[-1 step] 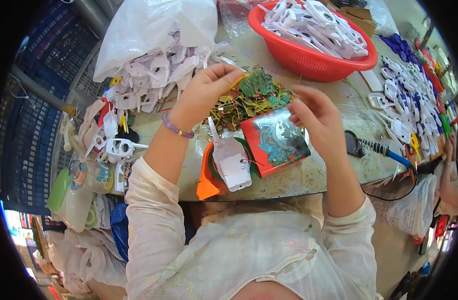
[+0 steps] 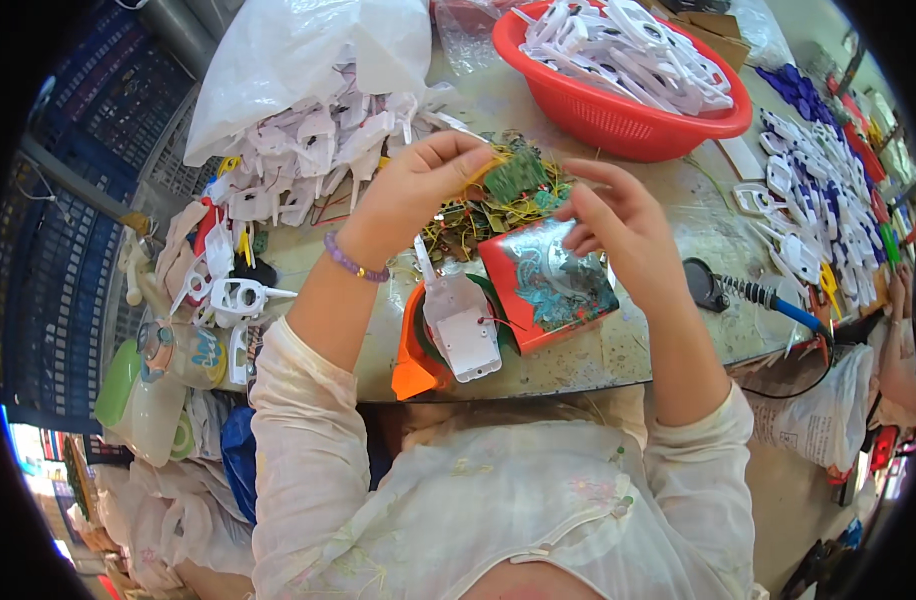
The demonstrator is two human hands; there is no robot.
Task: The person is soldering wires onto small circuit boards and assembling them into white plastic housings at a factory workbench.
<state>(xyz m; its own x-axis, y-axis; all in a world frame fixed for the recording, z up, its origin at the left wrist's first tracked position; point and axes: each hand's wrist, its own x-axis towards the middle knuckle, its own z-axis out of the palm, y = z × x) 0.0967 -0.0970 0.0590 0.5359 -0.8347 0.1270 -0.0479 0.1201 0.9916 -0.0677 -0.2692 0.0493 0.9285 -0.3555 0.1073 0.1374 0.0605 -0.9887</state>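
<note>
My left hand is closed in a pinch on yellow wires. A green circuit board hangs beside its fingertips, seemingly by these wires, above a heap of wired circuit boards. To the right, my right hand is raised with its thumb and fingers apart, holding nothing. Below it lies a red box with a shiny teal pattern. Between my forearms, a white plastic housing with a short red wire rests on an orange holder with a dark green ring.
White wired housings spill from a white bag at the back left. A red basket of white plastic parts stands at the back right. A soldering iron in its coiled stand and more white parts lie right.
My right hand has shifted slightly left, toward the hanging board, and its fingers look more spread. The board beside my left hand has moved a little to the right and looks sharper.
</note>
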